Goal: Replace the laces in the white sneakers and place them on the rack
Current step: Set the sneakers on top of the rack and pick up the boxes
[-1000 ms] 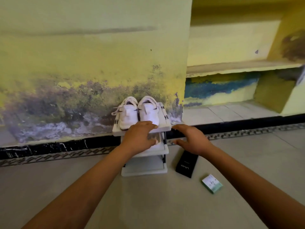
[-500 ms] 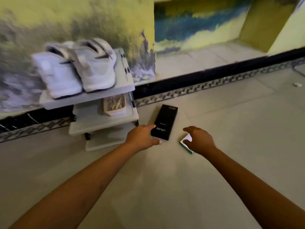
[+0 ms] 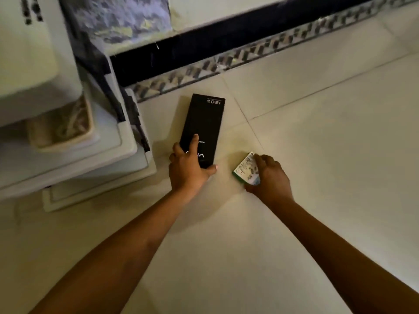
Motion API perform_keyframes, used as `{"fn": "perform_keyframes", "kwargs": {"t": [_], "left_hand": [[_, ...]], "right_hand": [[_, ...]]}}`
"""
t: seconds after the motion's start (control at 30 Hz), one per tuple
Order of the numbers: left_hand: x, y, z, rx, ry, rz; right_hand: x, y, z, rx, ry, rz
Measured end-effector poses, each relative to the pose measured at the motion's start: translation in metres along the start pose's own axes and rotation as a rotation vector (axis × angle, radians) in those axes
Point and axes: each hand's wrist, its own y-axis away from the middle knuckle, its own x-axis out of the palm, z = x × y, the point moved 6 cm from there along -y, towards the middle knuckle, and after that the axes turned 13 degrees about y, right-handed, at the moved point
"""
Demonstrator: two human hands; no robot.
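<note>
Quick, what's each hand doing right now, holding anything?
Left hand: grips the near end of the black box lying on the floor.
Right hand: fingers curled round the small white-and-green box.

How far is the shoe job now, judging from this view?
Done: cannot be confirmed; the rack is only partly in frame and no sneakers can be made out. In hand: the left hand grips the black box, the right hand grips the small white-green box, both on the floor. Left: unclear.

Black box (image 3: 204, 123) and small carton (image 3: 244, 167) (both on floor tiles (image 3: 317, 155))
</note>
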Motion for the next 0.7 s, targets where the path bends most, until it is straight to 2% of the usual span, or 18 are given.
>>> {"fn": "perform_keyframes", "kwargs": {"t": [0.13, 0.3, 0.5, 0.7], "left_hand": [[-0.037, 0.020, -0.020, -0.013, 0.001, -0.024], [-0.133, 0.061, -0.092, -0.004, -0.017, -0.041], [-0.307, 0.118, -0.217, 0.088, 0.020, -0.114], [-0.505, 0.190, -0.339, 0.213, 0.074, -0.191]], "right_hand": [[-0.049, 0.012, 0.003, 0.020, -0.058, -0.022], [-0.160, 0.046, 0.007, 0.047, -0.113, 0.008], [-0.375, 0.103, 0.025, 0.027, -0.165, -0.124], [-0.605, 0.178, 0.050, -0.036, -0.065, -0.233]]}}
